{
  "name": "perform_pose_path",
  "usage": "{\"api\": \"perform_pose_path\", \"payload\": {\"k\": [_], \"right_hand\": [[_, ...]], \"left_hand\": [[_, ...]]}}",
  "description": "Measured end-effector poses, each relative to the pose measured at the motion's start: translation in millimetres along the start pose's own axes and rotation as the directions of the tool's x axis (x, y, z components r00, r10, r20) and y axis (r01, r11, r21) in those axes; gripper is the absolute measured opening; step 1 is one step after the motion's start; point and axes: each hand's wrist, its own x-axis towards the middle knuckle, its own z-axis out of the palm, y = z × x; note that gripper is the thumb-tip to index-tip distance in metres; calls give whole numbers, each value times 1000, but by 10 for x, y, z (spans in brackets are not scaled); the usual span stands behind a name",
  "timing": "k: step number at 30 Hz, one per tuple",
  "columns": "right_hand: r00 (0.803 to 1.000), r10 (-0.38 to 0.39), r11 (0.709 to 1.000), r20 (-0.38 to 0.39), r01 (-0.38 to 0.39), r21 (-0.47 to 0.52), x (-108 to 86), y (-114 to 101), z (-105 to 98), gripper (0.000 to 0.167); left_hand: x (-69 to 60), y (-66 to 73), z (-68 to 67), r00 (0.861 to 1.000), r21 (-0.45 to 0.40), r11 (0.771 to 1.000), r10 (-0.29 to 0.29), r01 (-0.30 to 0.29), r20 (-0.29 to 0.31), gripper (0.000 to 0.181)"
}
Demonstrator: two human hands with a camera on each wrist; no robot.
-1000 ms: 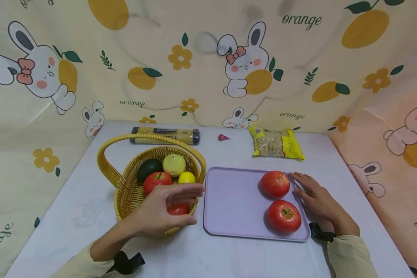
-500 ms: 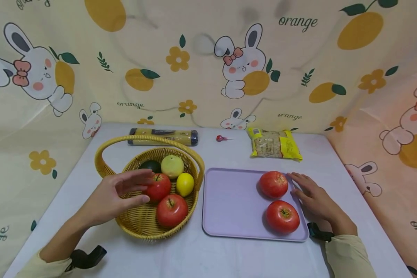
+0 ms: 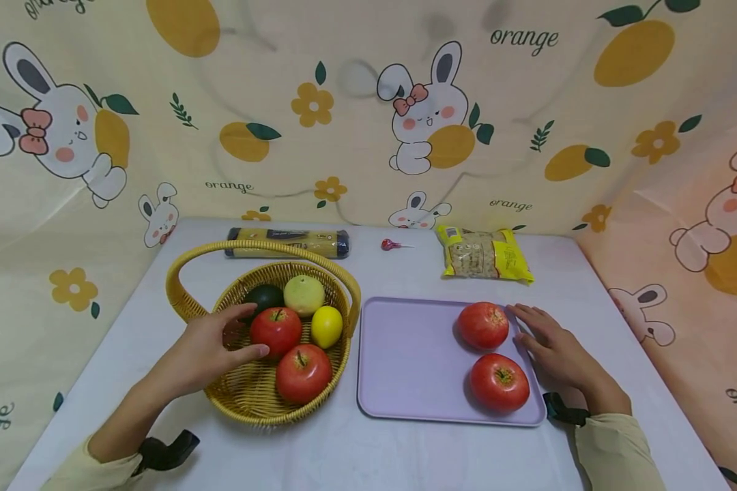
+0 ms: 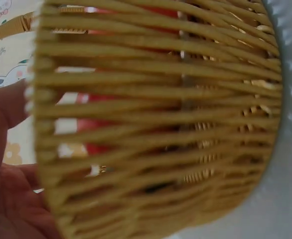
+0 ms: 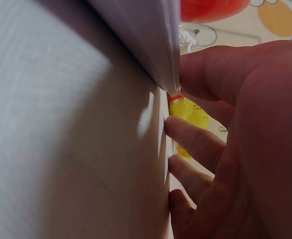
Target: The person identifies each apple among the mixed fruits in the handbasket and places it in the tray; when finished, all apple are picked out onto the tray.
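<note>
Over the left rim of the yellow wicker basket (image 3: 254, 409) is the left hand (image 3: 199, 351), thumb and fingers apart around the left side of a red tomato (image 3: 276, 331); contact cannot be told. A second tomato (image 3: 304, 374), a yellow lemon (image 3: 327, 326), a pale green round fruit (image 3: 304, 295) and a dark green one (image 3: 265, 298) lie in the basket. In the left wrist view, basket weave (image 4: 161, 114) hides most of the contents. The right hand (image 3: 559, 351) rests at the right edge of the lilac tray (image 3: 411, 361), thumb at its rim, fingers relaxed on the table.
On the tray's right half sit two tomatoes (image 3: 483, 326) (image 3: 499, 383). Behind stand a yellow noodle bag (image 3: 485, 254), a small red-handled tool (image 3: 390, 244) and a long yellow packet (image 3: 307, 242). The basket's handle (image 3: 270, 247) arches over its back side.
The left hand has moved left from the basket's front right, then slightly down beside the upper tomato, its fingers bending more. The right hand has stayed at the tray's edge.
</note>
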Motion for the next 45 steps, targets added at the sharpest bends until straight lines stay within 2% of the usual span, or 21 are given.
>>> {"api": "perform_pose_path", "payload": {"k": [4, 13, 18, 22, 30, 36, 45], "right_hand": [[1000, -6, 1000, -3, 6, -6, 5, -2, 0, 71], [1000, -10, 1000, -6, 9, -16, 6, 21, 0, 72], [1000, -17, 1000, -10, 17, -12, -7, 23, 1, 71], [1000, -23, 1000, -12, 23, -9, -15, 27, -4, 71], [1000, -26, 1000, -10, 26, -6, -9, 25, -7, 72], [1000, -25, 1000, -10, 25, -6, -9, 18, -4, 72], [999, -32, 999, -14, 32, -12, -9, 21, -2, 71]], "left_hand": [[62, 41, 72, 1000, 16, 1000, -21, 21, -4, 81], [144, 78, 246, 996, 72, 996, -45, 50, -73, 86], [161, 115, 312, 992, 60, 994, -85, 91, -92, 86], [164, 107, 323, 990, 49, 995, -86, 92, -112, 83], [139, 89, 312, 984, 23, 998, -56, 61, -169, 79], [108, 114, 275, 984, -2, 999, -37, 37, -177, 82], [23, 208, 145, 976, -120, 989, 58, -85, -211, 79]]}}
